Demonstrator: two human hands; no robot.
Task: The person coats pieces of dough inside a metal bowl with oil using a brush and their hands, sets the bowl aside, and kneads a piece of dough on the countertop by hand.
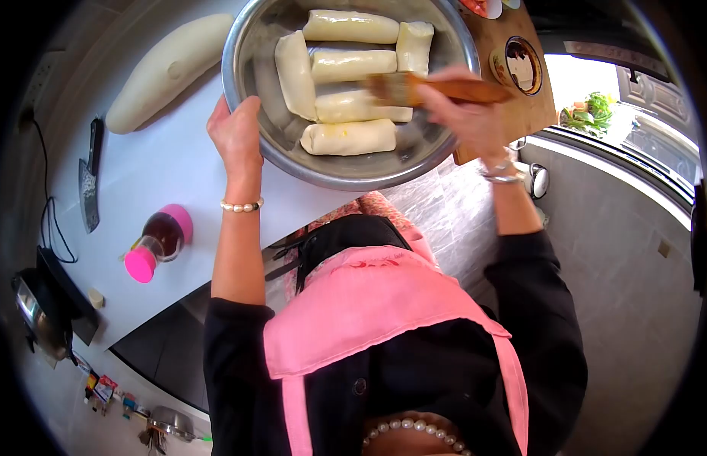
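Observation:
A large steel bowl (331,176) holds several pale dough rolls (350,138), shiny as if oiled. My left hand (237,137) grips the bowl's left rim, thumb on the edge. In my right hand (464,114) is a pastry brush (452,90) with a wooden handle, closed around it and slightly blurred. The brush head lies over the rolls in the middle of the bowl, its bristles at the roll second from the bottom. I cannot tell exactly whether they touch it.
Left of the bowl lies a long dough log (167,72) on the white counter (133,182). A knife (90,178) and a pink-capped bottle (162,239) are nearer the left edge. At right, a cup (518,64) stands on a wooden board (540,106).

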